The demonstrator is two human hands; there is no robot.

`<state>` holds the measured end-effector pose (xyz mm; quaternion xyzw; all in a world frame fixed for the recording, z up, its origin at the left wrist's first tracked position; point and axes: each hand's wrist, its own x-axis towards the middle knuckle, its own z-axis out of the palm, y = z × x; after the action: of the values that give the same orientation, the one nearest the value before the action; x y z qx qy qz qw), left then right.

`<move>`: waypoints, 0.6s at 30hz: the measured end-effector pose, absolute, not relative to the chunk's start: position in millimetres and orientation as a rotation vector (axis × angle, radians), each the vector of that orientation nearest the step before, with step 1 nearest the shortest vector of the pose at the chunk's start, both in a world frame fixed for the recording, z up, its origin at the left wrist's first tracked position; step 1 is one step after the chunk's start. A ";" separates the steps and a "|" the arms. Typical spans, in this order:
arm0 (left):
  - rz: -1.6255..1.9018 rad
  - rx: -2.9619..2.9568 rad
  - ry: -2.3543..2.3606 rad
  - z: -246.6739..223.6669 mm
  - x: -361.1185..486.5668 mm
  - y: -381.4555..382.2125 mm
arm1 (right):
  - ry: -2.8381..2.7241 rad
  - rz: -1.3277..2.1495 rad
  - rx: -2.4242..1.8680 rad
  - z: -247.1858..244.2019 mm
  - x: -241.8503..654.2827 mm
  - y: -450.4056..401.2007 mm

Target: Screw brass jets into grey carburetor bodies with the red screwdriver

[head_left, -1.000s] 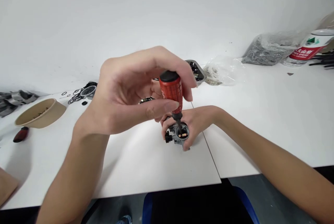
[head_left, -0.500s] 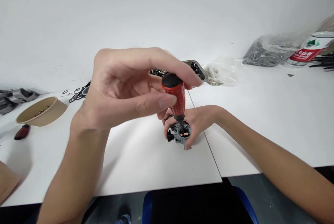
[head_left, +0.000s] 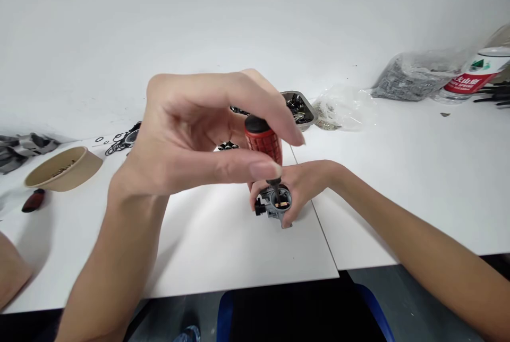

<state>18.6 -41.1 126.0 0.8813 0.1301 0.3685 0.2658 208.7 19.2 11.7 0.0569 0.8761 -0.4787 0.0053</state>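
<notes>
My left hand (head_left: 199, 129) is closed around the red and black handle of a screwdriver (head_left: 263, 143), thumb on the near side and fingers on the far side. The screwdriver stands nearly upright, its shaft reaching down into the round bore of a small grey metal carburetor (head_left: 274, 213). Inside the bore a brass-coloured piece shows near the screwdriver's tip; whether the two touch I cannot tell. My right hand (head_left: 300, 185) grips the carburetor from the far and right sides against the white table. A black fitting sticks out of the carburetor's left side.
A metal tray (head_left: 303, 108) of dark shiny parts and a clear plastic bag (head_left: 345, 108) lie behind my hands. Left are a tan bowl (head_left: 85, 169), a second red-handled tool (head_left: 34, 201), black rings (head_left: 115, 145) and another person's arm (head_left: 11, 273). A bagged grey pile (head_left: 414, 76) and bottle (head_left: 466, 82) stand right.
My left thumb has slid right across the screwdriver handle, and the index finger has curled lower. The handle appears slightly turned. My right hand and the carburetor stay in place.
</notes>
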 end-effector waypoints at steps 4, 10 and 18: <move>0.996 2.394 0.262 125.1 17.0 -35.8 | 2.764 -1.512 0.165 11.1 208.8 18.0; 0.938 2.336 0.301 127.2 14.9 -39.6 | 2.766 -1.502 0.189 11.2 208.7 17.3; 1.021 2.375 0.309 125.3 16.7 -36.8 | 2.759 -1.508 0.179 10.4 208.1 18.0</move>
<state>16.7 -36.8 125.3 0.8795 0.1144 0.3779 0.2657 208.1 18.0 10.4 0.0569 0.8761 -0.4788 -0.0039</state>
